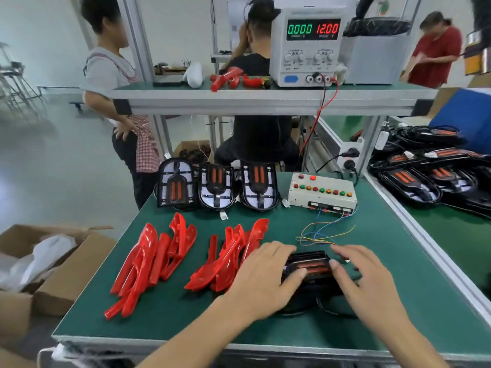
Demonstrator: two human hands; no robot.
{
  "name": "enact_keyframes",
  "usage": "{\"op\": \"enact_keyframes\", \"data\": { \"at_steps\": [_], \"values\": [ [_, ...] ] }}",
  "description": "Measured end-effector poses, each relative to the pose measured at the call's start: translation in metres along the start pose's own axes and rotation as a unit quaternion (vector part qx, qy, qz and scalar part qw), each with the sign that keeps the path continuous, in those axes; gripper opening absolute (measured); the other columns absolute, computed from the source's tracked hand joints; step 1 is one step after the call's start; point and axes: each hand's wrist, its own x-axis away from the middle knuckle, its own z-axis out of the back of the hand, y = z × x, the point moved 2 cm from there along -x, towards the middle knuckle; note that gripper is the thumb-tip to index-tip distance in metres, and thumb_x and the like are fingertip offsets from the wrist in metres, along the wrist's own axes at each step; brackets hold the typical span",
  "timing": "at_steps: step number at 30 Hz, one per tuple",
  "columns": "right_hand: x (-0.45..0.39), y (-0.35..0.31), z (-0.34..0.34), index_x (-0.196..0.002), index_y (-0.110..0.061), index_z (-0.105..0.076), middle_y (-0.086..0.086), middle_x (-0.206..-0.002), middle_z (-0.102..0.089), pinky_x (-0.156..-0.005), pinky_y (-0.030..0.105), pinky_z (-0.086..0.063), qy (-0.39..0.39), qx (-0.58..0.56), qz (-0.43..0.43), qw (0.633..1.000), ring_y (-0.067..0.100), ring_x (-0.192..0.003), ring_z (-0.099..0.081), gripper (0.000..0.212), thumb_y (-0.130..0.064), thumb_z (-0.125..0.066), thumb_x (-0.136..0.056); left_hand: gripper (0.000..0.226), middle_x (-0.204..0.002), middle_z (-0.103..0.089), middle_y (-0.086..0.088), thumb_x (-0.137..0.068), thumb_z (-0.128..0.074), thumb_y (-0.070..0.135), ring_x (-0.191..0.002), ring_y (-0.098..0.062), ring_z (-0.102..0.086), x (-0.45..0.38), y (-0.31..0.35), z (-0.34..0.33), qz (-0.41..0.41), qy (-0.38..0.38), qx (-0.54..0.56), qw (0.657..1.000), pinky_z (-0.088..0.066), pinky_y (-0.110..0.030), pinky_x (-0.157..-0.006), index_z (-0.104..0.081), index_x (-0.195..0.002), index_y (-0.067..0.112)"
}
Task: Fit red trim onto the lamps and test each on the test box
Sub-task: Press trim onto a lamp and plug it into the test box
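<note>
Both hands, the left hand [265, 277] and right hand [364, 277], lay spread-fingered over the lamp [310, 269] at the table's [172, 309] near edge, and uneven pressing could have skidded it into the loose wires [322, 235].

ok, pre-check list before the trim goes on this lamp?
1. Lamp on the mat, steadied by both hands: ok, left hand and right hand rest on it.
2. Red trim within reach: ok, pile lies beside the left hand.
3. Trim already picked up: not ok.
4. Supply on: ok, display lit.
5. Test box wires joined to this lamp: cannot tell.
</note>
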Motion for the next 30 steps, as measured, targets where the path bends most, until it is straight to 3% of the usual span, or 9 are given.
{"op": "enact_keyframes", "data": {
  "at_steps": [2, 5, 8, 11, 14, 18, 23, 27, 30],
  "values": [
    [-0.013, -0.02, -0.012, -0.11, -0.025, -0.075, -0.016, -0.104, -0.068, -0.09, 0.006, -0.037, -0.013, -0.013, 0.02, 1.0, -0.001, -0.104, -0.059, 0.022, -0.013, -0.073, -0.092, 0.012, -0.096, -0.066, 0.007, -0.096, -0.059, 0.029, -0.091, -0.014, -0.06, 0.013, -0.014, 0.017, 0.062, 0.11, 0.008, 0.992, -0.05, -0.036, -0.086, -0.066, -0.101, 0.02],
    [-0.033, -0.044, -0.032, -0.102, -0.021, -0.078, -0.014, -0.098, -0.071, -0.092, 0.016, -0.043, -0.068, 0.013, 0.046, 0.997, 0.002, -0.095, -0.062, 0.013, -0.014, -0.072, -0.093, 0.008, -0.08, -0.063, 0.009, -0.092, -0.061, 0.024, -0.079, -0.016, -0.061, 0.027, -0.037, 0.042, 0.181, 0.125, -0.031, 0.975, -0.049, -0.038, -0.074, -0.062, -0.084, 0.024],
    [-0.055, -0.061, -0.053, -0.098, -0.019, -0.078, -0.005, -0.099, -0.075, -0.092, 0.032, -0.047, -0.161, 0.078, 0.032, 0.983, 0.017, -0.097, -0.066, 0.012, -0.023, -0.067, -0.095, 0.01, -0.083, -0.065, 0.01, -0.093, -0.06, 0.026, -0.086, -0.019, -0.064, 0.035, -0.049, 0.06, 0.216, 0.091, -0.081, 0.969, -0.052, -0.038, -0.075, -0.066, -0.086, 0.024],
    [-0.065, -0.073, -0.072, -0.093, -0.02, -0.079, -0.001, -0.095, -0.076, -0.085, 0.036, -0.052, -0.237, 0.121, 0.002, 0.964, 0.024, -0.095, -0.068, 0.016, -0.03, -0.066, -0.094, 0.016, -0.093, -0.07, 0.007, -0.093, -0.061, 0.035, -0.093, -0.022, -0.066, 0.039, -0.052, 0.063, 0.218, 0.038, -0.122, 0.968, -0.053, -0.036, -0.076, -0.071, -0.087, 0.023],
    [-0.062, -0.079, -0.085, -0.089, -0.021, -0.079, 0.001, -0.092, -0.076, -0.083, 0.039, -0.055, -0.244, 0.122, -0.003, 0.962, 0.027, -0.093, -0.069, 0.017, -0.03, -0.066, -0.093, 0.026, -0.099, -0.071, 0.0, -0.092, -0.063, 0.046, -0.096, -0.03, -0.067, 0.036, -0.048, 0.051, 0.225, -0.037, -0.168, 0.959, -0.045, -0.034, -0.072, -0.069, -0.09, 0.021],
    [-0.056, -0.08, -0.086, -0.091, -0.021, -0.08, 0.002, -0.096, -0.076, -0.084, 0.039, -0.053, -0.234, 0.129, 0.008, 0.964, 0.028, -0.096, -0.067, 0.017, -0.03, -0.066, -0.094, 0.029, -0.111, -0.068, -0.01, -0.094, -0.064, 0.043, -0.104, -0.037, -0.066, 0.026, -0.04, 0.037, 0.227, -0.074, -0.22, 0.946, -0.042, -0.037, -0.074, -0.064, -0.105, 0.015],
    [-0.051, -0.076, -0.072, -0.093, -0.021, -0.079, -0.001, -0.093, -0.076, -0.085, 0.039, -0.053, -0.225, 0.1, 0.002, 0.969, 0.023, -0.093, -0.068, 0.016, -0.03, -0.066, -0.094, 0.019, -0.109, -0.069, -0.011, -0.095, -0.062, 0.029, -0.103, -0.038, -0.067, 0.023, -0.037, 0.033, 0.241, -0.069, -0.226, 0.941, -0.038, -0.036, -0.071, -0.063, -0.103, 0.012],
    [-0.053, -0.072, -0.06, -0.091, -0.022, -0.078, -0.009, -0.087, -0.074, -0.08, 0.032, -0.05, -0.222, 0.062, 0.025, 0.973, 0.012, -0.084, -0.066, 0.013, -0.027, -0.067, -0.094, 0.019, -0.097, -0.069, -0.011, -0.088, -0.062, 0.029, -0.093, -0.039, -0.066, 0.024, -0.036, 0.041, 0.25, -0.049, -0.174, 0.951, -0.038, -0.036, -0.067, -0.051, -0.078, 0.017],
    [-0.054, -0.074, -0.053, -0.11, -0.024, -0.076, -0.009, -0.099, -0.068, -0.088, 0.026, -0.046, -0.232, 0.025, 0.097, 0.968, 0.008, -0.091, -0.062, 0.017, -0.023, -0.071, -0.094, 0.017, -0.097, -0.07, -0.009, -0.089, -0.062, 0.031, -0.094, -0.038, -0.066, 0.023, -0.032, 0.05, 0.22, -0.038, -0.157, 0.962, -0.042, -0.037, -0.069, -0.061, -0.088, 0.014]
  ]
}}
